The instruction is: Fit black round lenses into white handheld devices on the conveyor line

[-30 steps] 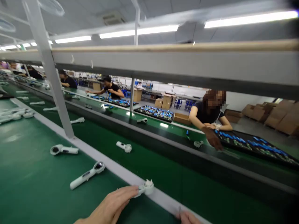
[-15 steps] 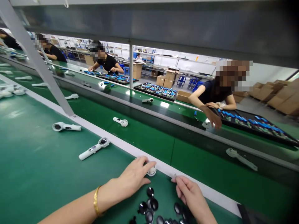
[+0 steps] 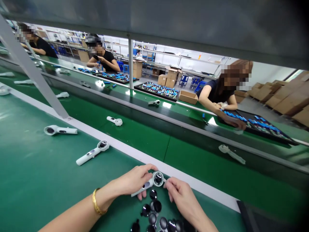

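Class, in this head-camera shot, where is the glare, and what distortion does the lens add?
Head view: glare patches shine on the far green conveyor belt; the grey overhead beam bows across the frame from wide-lens distortion; the right corners darken.

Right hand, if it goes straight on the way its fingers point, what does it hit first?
The round head of the white magnifier held in the left hand. It sits just ahead of the fingertips of the right hand, which may already touch it; depth is hard to judge.

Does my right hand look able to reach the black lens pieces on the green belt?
Probably yes: the right hand is just beside the black lens pieces, with nothing standing between them.
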`<state>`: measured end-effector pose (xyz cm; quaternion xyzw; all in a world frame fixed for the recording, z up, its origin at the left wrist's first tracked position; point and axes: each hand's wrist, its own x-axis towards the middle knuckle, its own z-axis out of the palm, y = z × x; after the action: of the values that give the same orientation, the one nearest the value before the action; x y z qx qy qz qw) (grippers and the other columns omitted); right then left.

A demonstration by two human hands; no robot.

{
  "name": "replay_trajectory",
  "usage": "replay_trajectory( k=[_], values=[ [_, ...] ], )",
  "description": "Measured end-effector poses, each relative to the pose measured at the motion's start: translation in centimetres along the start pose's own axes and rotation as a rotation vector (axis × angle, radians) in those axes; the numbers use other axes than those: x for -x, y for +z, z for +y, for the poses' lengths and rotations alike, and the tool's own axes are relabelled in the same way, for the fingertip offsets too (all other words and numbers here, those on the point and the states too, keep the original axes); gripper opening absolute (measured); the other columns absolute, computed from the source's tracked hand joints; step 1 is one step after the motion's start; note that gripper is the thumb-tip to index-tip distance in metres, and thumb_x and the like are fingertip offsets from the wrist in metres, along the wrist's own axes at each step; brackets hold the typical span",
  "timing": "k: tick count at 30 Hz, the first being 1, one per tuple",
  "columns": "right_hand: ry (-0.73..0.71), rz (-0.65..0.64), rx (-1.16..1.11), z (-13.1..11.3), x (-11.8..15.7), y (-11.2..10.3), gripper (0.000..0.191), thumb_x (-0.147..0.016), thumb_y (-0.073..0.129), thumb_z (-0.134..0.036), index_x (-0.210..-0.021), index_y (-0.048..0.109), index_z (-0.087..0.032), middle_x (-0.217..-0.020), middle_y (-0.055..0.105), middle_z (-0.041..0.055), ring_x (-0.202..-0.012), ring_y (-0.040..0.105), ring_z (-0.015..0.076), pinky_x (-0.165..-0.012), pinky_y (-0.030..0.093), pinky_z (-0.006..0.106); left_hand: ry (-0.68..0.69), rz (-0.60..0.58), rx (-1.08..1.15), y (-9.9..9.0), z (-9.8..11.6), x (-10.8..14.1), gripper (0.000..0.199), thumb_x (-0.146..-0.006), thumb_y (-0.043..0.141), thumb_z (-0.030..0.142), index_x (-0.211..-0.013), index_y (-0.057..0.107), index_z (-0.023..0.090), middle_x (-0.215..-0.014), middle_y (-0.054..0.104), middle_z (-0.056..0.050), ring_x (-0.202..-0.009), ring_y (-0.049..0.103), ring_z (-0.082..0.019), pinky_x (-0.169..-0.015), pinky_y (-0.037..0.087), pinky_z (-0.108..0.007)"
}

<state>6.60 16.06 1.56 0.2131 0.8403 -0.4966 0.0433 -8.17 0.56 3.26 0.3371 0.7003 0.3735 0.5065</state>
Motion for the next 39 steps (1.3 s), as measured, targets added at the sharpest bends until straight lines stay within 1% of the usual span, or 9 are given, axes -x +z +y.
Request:
replay_trajectory(
  k=[3,5,7,11,17,22,26,30,39],
  values=[
    [0.004,0.036,0.166,-0.3,-0.4,0.2,0.032,-0.091,0.034,-0.034,-0.069,0.052,-0.02,-0.056,0.056,-0.0009,-0.057,0.051,0.0146,-0.056,0.033,0.025,0.09,0.101,-0.204,0.3,0.1,0.4,0.039,-0.094,0.029,0.046,-0.125,0.046,0.028,-0.093,0.063,-0.004,-0.057,0.062,-0.015,-0.051,0.05,-0.026],
    [0.002,0.072,0.319,-0.6,-0.6,0.3,0.033,-0.093,0.033,-0.032,-0.067,0.052,-0.021,-0.06,0.059,0.001,-0.06,0.053,0.016,-0.057,0.031,0.026,0.181,0.196,-0.399,0.6,0.1,0.6,0.04,-0.092,0.039,0.046,-0.129,0.043,0.032,-0.112,0.056,-0.005,-0.075,0.064,-0.018,-0.069,0.052,-0.032],
    [0.006,0.092,0.468,-1.1,-0.9,0.3,0.032,-0.093,0.032,-0.03,-0.072,0.055,-0.021,-0.066,0.063,0.0035,-0.063,0.057,0.0183,-0.057,0.03,0.028,0.219,0.268,-0.604,1.2,0.1,0.4,0.046,-0.089,0.05,0.043,-0.133,0.039,0.034,-0.116,0.053,-0.005,-0.089,0.062,-0.023,-0.081,0.049,-0.039],
    [0.029,0.08,0.72,-2.3,-1.1,0.2,0.031,-0.093,0.032,-0.026,-0.084,0.061,-0.021,-0.073,0.068,0.0091,-0.069,0.064,0.0244,-0.055,0.028,0.03,0.174,0.339,-0.803,2.6,-0.1,-0.7,0.043,-0.085,0.057,0.038,-0.125,0.041,0.029,-0.109,0.053,-0.004,-0.083,0.062,-0.024,-0.074,0.05,-0.039],
    [-0.009,0.035,0.899,-3.8,-1.4,0.0,0.03,-0.091,0.032,-0.017,-0.093,0.062,-0.017,-0.075,0.069,0.0152,-0.072,0.066,0.0295,-0.057,0.036,0.034,0.191,0.338,-0.805,3.6,-0.4,-1.6,0.036,-0.088,0.051,0.032,-0.121,0.039,0.025,-0.115,0.051,-0.005,-0.088,0.062,-0.024,-0.074,0.051,-0.036],
    [-0.019,-0.001,0.78,-3.6,-2.2,-0.4,0.03,-0.089,0.035,-0.018,-0.085,0.065,-0.015,-0.076,0.069,0.0162,-0.073,0.065,0.0279,-0.058,0.034,0.033,0.227,0.339,-0.795,4.0,-0.9,-1.7,0.036,-0.089,0.047,0.026,-0.124,0.037,0.025,-0.117,0.051,-0.006,-0.095,0.059,-0.023,-0.079,0.05,-0.034],
    [-0.047,-0.057,0.628,-3.1,-3.0,-1.2,0.029,-0.084,0.038,-0.017,-0.067,0.06,-0.017,-0.067,0.066,0.0092,-0.065,0.06,0.0216,-0.055,0.028,0.031,0.278,0.357,-0.829,4.3,-1.2,-2.1,0.028,-0.09,0.047,0.027,-0.117,0.039,0.023,-0.111,0.052,-0.005,-0.09,0.058,-0.022,-0.076,0.05,-0.036],
    [-0.073,-0.191,0.378,-2.7,-3.8,-2.1,0.023,-0.076,0.041,-0.015,-0.055,0.05,-0.018,-0.054,0.053,-0.0013,-0.056,0.049,0.0125,-0.053,0.028,0.025,0.318,0.345,-0.845,4.1,-1.3,-2.3,0.023,-0.092,0.046,0.033,-0.111,0.041,0.022,-0.105,0.052,-0.004,-0.086,0.059,-0.022,-0.073,0.05,-0.036],
    [-0.031,-0.353,-0.018,-0.6,-4.7,-2.3,0.019,-0.075,0.043,-0.024,-0.061,0.053,-0.017,-0.048,0.04,-0.0066,-0.043,0.03,0.0081,-0.044,0.025,0.021,0.38,0.284,-0.833,3.4,-1.8,-2.3,0.026,-0.092,0.045,0.031,-0.116,0.04,0.023,-0.109,0.052,-0.004,-0.092,0.058,-0.021,-0.076,0.049,-0.034]
  ],
)
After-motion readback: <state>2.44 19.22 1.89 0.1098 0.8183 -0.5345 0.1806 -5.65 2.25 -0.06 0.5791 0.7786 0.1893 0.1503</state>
